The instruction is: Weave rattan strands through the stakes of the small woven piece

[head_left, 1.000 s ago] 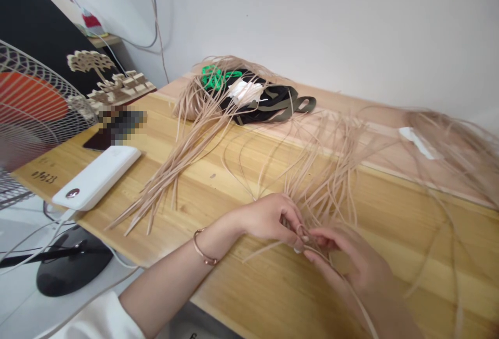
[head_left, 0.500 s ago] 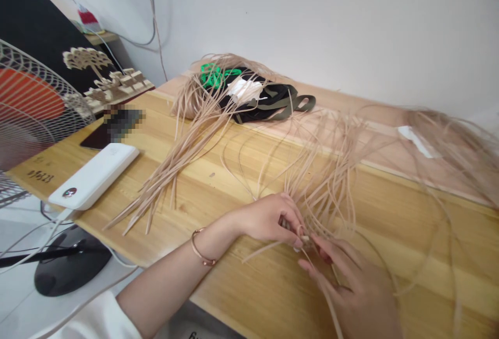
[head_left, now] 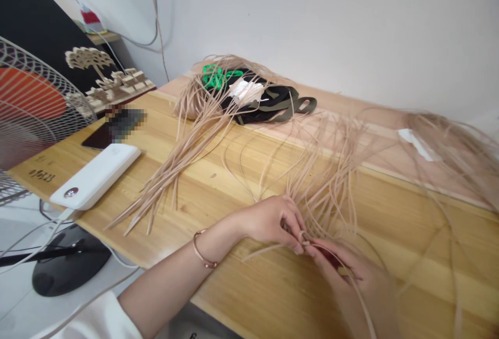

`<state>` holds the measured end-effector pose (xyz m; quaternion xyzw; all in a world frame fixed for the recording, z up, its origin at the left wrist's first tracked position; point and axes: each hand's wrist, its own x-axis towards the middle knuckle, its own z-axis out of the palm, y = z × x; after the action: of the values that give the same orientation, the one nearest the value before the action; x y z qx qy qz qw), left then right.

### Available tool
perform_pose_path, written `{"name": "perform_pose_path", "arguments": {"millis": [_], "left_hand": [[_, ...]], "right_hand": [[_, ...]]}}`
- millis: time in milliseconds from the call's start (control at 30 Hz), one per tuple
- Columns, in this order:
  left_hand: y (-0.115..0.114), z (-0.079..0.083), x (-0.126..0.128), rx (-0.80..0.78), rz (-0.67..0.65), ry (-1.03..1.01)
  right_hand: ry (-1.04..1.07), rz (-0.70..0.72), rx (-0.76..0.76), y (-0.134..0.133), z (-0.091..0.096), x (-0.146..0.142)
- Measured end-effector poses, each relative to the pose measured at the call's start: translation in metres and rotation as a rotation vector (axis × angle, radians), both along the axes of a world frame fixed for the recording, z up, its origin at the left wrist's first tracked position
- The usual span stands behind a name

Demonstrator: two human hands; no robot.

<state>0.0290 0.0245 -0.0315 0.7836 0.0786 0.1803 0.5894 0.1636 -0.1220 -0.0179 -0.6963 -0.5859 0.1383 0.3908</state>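
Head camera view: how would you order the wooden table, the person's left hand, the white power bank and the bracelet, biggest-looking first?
1. Wooden table
2. Left hand and white power bank: too alike to rank
3. Bracelet

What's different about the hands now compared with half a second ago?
The right hand has brought its thumb and forefinger together close to the left hand; the long strand trailing over it has swung right. The left hand keeps its pinch; the white power bank and strand bundle lie as before.
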Motion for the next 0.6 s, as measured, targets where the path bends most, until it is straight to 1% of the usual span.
{"name": "perform_pose_path", "arguments": {"millis": [100,233,333,433,600], "left_hand": [[-0.0002,-0.0011,0.0,-0.048,0.01,0.013],[-0.0008,-0.0006,0.0005,-0.065,0.018,0.031],[-0.0019,0.0013,0.0008,-0.054,0.031,0.064],[-0.0028,0.0028,0.0012,-0.026,0.042,0.07],[-0.0039,0.002,0.002,0.008,0.052,0.03]], "right_hand": [[0.014,0.005,0.004,0.0009,0.0025,-0.0037],[0.052,-0.015,0.031,0.0013,0.0039,-0.0079],[0.107,-0.036,0.018,0.0005,0.0021,-0.0093],[0.137,-0.029,0.008,-0.0004,-0.0006,-0.0097],[0.115,-0.081,-0.022,-0.0035,-0.0032,-0.0099]]}}
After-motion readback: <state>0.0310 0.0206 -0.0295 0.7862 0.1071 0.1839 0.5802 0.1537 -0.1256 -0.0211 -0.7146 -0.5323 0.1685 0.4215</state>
